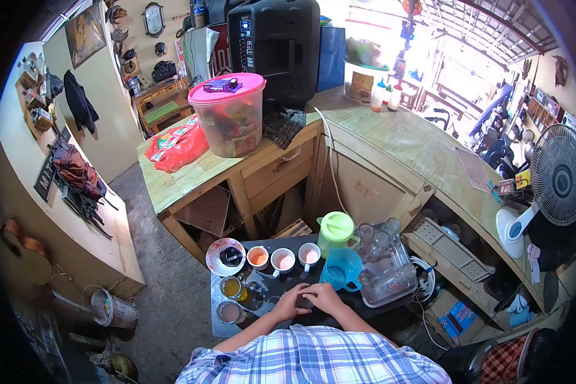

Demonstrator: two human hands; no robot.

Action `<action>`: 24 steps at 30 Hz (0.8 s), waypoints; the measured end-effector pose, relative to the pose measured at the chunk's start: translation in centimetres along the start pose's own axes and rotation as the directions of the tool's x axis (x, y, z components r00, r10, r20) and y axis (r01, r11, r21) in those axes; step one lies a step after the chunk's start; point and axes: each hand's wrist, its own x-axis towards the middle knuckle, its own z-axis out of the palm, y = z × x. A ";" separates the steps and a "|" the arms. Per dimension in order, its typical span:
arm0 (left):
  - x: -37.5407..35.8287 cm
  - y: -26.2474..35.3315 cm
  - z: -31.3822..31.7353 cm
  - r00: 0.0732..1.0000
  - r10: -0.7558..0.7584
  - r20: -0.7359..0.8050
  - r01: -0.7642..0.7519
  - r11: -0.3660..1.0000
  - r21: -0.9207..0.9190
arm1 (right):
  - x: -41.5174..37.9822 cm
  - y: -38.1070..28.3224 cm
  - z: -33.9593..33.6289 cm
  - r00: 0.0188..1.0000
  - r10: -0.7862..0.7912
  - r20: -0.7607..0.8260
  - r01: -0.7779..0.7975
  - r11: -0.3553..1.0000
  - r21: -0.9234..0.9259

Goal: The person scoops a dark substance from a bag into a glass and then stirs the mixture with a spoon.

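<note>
My left hand (pixel 291 303) and my right hand (pixel 324 297) meet at the near side of a low dark table (pixel 272 245). Their fingers are curled and touch; anything between them is hidden. Just beyond my right hand stands a translucent blue pitcher (pixel 343 264), with a lidded green pitcher (pixel 336 230) behind it. Three white cups (pixel 258 257) with orange or pinkish contents form a row. Left of them a stained white bowl (pixel 215 248) holds something dark. Nearer me are a glass of yellow liquid (pixel 233 289) and a glass with greyish-brown contents (pixel 230 312).
A clear tray (pixel 379 296) with several upturned glasses sits at the table's right. Beyond runs a wooden counter (pixel 390 136) with a pink-lidded bucket (pixel 229 121), red plastic bag (pixel 179 144), black speaker (pixel 276 51) and white fan (pixel 518 224). A coiled white cable (pixel 424 280) lies right.
</note>
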 end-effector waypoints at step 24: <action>0.5 2.4 2.8 0.992 -0.097 -0.081 0.098 0.995 0.005 | -3.4 1.0 -2.5 0.999 0.026 0.022 -0.023 0.992 -0.127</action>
